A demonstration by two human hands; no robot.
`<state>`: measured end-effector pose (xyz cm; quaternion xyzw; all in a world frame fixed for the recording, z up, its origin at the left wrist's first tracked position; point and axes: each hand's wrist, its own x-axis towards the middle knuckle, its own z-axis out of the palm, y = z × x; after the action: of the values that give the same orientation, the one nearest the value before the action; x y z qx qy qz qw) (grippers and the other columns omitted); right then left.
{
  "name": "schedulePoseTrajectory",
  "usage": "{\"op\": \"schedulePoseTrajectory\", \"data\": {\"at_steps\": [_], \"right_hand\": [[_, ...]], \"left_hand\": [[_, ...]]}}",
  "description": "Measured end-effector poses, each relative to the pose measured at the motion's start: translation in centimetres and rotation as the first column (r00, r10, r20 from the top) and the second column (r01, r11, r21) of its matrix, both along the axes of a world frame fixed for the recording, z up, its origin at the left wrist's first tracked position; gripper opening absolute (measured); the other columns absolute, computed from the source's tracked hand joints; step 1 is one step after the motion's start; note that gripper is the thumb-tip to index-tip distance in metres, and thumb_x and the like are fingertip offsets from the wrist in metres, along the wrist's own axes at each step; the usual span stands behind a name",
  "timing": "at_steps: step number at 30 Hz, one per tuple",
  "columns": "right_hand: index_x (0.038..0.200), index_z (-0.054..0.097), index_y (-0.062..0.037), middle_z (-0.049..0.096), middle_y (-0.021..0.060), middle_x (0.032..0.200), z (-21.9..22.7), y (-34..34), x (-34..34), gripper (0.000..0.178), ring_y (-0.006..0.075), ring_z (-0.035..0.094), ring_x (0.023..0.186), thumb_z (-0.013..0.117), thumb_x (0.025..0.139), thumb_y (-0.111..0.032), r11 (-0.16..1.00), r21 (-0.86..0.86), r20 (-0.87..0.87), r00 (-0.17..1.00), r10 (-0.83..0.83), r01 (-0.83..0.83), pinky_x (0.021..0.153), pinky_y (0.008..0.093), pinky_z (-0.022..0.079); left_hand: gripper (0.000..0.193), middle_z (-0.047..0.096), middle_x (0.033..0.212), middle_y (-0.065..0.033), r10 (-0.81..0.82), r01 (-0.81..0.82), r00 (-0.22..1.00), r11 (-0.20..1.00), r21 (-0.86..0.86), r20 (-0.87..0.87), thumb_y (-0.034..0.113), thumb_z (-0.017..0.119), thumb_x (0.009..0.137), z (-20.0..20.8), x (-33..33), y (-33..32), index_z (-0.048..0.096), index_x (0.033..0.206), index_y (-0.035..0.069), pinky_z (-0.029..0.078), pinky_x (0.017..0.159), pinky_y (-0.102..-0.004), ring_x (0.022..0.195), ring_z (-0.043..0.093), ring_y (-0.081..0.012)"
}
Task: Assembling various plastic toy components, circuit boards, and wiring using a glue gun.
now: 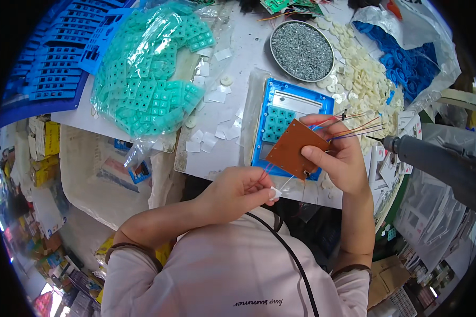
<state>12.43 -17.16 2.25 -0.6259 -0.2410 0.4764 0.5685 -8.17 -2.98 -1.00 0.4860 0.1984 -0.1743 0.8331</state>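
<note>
A brown circuit board (293, 148) is tilted over the work, gripped at its right side by my right hand (341, 158), thumb on top. Red, blue and dark wires (357, 132) fan out past my right fingers, and more thin wires hang from the board's lower left. My left hand (238, 193) is closed in a pinch on a small white piece (274, 194) just below the board. Under the board lies a blue plastic casing (260, 142) with a teal rubber keypad (278, 124) set in it; the board hides part of the casing.
An electric screwdriver (428, 161) points in from the right. Behind stands a round dish of screws (301, 51), beside cream plastic discs (362, 68) and a bag of blue parts (402, 63). At left are bagged teal keypads (153, 79), blue casings (53, 58) and white paper pieces (209, 141).
</note>
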Motion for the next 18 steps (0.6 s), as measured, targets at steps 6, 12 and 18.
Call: {"op": "schedulePoseTrajectory", "data": {"at_steps": [6, 12, 18], "right_hand": [[0.100, 0.058, 0.0024, 0.061, 0.0116, 0.128, -1.5, 2.1, 1.6, 0.015, 0.0062, 0.060, 0.089, 0.069, 0.089, 0.003, 0.999, 0.044, 0.181, 0.983, 0.009, -0.017, 0.069, 0.0229, 0.052], [0.097, 0.054, 0.0015, 0.061, 0.0127, 0.129, -1.9, 2.2, 2.4, 0.017, 0.0081, 0.061, 0.095, 0.069, 0.089, 0.004, 0.997, 0.037, 0.117, 0.991, 0.067, -0.071, 0.071, 0.0233, 0.052], [0.111, 0.061, 0.0013, 0.068, 0.0084, 0.115, -2.4, 3.4, 2.0, 0.025, 0.0070, 0.063, 0.080, 0.069, 0.089, 0.002, 0.990, -0.068, 0.302, 0.943, 0.139, -0.125, 0.066, 0.0250, 0.052]], "left_hand": [[0.014, 0.071, 0.104, -0.0106, 0.085, -0.086, 0.993, 0.996, -0.012, -0.078, 0.006, 0.057, 0.103, -0.5, 0.9, -0.4, 0.063, 0.109, -0.005, 0.054, 0.089, -0.0271, 0.099, 0.068, -0.0127], [0.014, 0.071, 0.098, -0.0091, 0.016, -0.016, 1.000, 0.994, 0.110, -0.007, 0.008, 0.060, 0.101, -0.5, -0.2, 0.1, 0.063, 0.105, -0.004, 0.053, 0.083, -0.0267, 0.093, 0.067, -0.0110], [0.019, 0.071, 0.082, -0.0079, 0.020, -0.017, 1.000, 0.981, 0.194, -0.014, 0.015, 0.068, 0.096, -0.6, -0.4, 0.4, 0.066, 0.099, -0.003, 0.052, 0.068, -0.0269, 0.075, 0.066, -0.0101]]}}
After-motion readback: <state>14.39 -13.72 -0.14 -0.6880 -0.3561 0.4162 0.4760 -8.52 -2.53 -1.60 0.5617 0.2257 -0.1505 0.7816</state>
